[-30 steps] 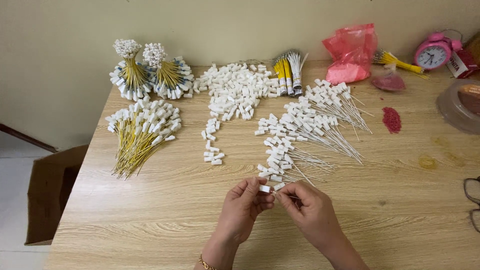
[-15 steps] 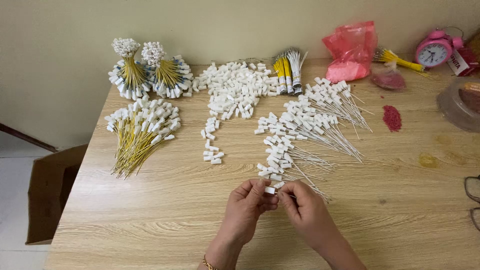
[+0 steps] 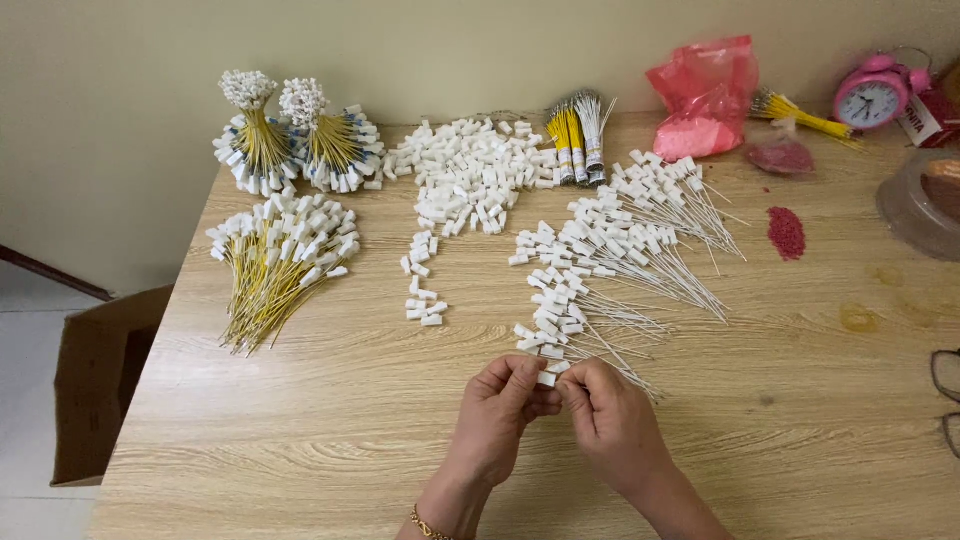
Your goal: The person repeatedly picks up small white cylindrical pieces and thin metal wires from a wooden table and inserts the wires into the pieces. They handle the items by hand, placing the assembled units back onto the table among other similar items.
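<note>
Hands (image 3: pixel 555 410) pinching white connector (image 3: pixel 546 379)

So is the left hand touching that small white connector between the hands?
Touching. The head view shows the left hand fingertips pinching the small white connector, no gap visible, with the right hand alongside.

A single camera, worn on the person's head, looks steeply down and forward across the wooden worktop (image 3: pixel 300 420) toward the pale wall (image 3: pixel 450 50) behind it. It sits close above the near edge, so both forearms enter from the bottom, while the far edge and floor at left remain in frame.
</note>
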